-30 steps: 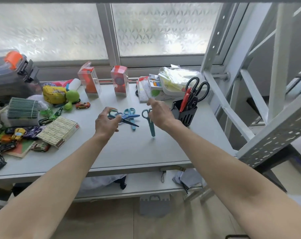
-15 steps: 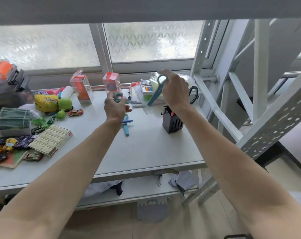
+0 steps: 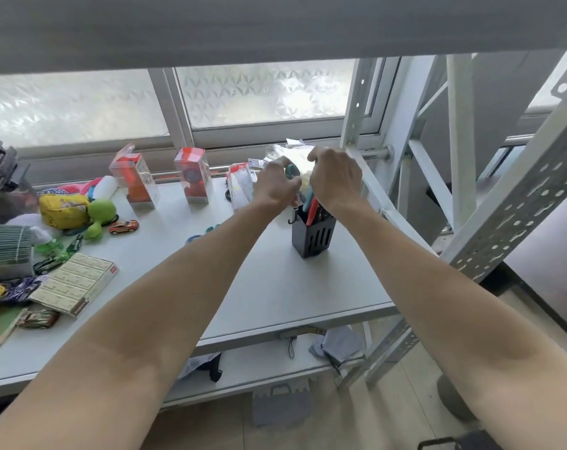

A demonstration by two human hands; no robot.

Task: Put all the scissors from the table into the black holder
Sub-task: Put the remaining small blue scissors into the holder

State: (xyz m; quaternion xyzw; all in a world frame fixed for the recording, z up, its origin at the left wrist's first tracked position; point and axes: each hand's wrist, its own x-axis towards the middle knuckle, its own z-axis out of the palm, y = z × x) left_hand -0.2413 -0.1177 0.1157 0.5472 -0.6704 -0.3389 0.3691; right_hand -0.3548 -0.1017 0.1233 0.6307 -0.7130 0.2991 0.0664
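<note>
Both hands above black holder [image 3: 314, 233], centre right of frame on counter [image 3: 275, 287] | left hand [image 3: 275, 186] grasps teal-handled scissors [image 3: 291, 170] | right hand [image 3: 335, 180] clenched, contents unclear | more scissors [image 3: 197, 237] left of holder

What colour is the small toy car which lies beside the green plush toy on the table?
The toy car is mainly red with some yellow, seen in the head view.

Along the desk's [image 3: 275, 287] back edge stand two clear boxes [image 3: 135, 177] [image 3: 194, 179] with orange contents. Near the left edge lie a yellow pouch [image 3: 63, 211], a green plush [image 3: 100, 216], a toy car [image 3: 123, 227] and a flat carton [image 3: 74, 287]. A grey cloth [image 3: 337, 345] sits on the lower shelf.
</note>
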